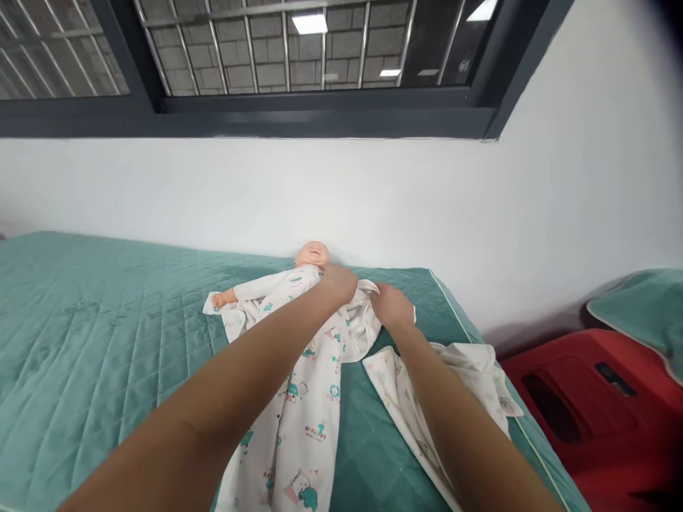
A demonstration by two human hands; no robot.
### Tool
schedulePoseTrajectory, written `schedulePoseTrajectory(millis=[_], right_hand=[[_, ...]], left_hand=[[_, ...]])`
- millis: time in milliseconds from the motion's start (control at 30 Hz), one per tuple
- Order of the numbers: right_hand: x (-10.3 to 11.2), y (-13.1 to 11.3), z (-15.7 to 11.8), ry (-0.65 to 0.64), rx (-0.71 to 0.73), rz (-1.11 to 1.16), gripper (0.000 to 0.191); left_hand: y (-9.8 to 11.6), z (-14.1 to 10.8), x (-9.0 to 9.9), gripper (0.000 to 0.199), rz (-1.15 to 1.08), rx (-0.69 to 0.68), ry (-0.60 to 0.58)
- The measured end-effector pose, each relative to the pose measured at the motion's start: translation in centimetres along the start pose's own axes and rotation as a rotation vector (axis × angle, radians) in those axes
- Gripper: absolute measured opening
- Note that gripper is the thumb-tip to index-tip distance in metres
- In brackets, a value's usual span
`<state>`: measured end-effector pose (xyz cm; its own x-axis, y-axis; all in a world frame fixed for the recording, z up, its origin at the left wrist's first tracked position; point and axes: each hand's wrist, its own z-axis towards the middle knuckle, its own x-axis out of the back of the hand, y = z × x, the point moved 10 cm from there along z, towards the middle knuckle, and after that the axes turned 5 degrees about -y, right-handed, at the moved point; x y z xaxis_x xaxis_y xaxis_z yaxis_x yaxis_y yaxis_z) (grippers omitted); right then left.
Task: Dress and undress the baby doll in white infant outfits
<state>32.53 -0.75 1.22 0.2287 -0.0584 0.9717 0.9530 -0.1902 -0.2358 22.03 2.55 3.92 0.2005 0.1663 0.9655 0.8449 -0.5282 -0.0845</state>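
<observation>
A baby doll (313,254) lies on its back on a green quilted bed cover, its head by the wall. It wears a white baby garment (314,427) printed with teal animals, spread long toward me. The doll's hand (223,299) on the left shows on a white piece of cloth. My left hand (340,283) is closed on the garment at the doll's shoulder on the right. Just right of it, my right hand (393,307) pinches the garment's sleeve cloth. The doll's arm on that side is hidden.
A second white printed cloth (469,363) lies crumpled beneath my right forearm near the edge of the bed cover (107,355). Red plastic furniture (597,412) stands to the right, partly under another green cover (645,306). The white wall (240,192) and barred window (320,117) are behind.
</observation>
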Motion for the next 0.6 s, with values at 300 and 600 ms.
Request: schedulePoseTrajectory(millis=[300,600], right_hand=[[-1.0,-0.4,0.6,-0.029,0.014,0.059,0.036],[-0.8,0.4,0.4,-0.034,-0.003,0.1,0.033]], left_hand=[[3.3,1.8,-2.2,0.034,0.09,-0.181,-0.071],[2.3,1.8,-1.4,0.035,0.139,-0.189,0.022]])
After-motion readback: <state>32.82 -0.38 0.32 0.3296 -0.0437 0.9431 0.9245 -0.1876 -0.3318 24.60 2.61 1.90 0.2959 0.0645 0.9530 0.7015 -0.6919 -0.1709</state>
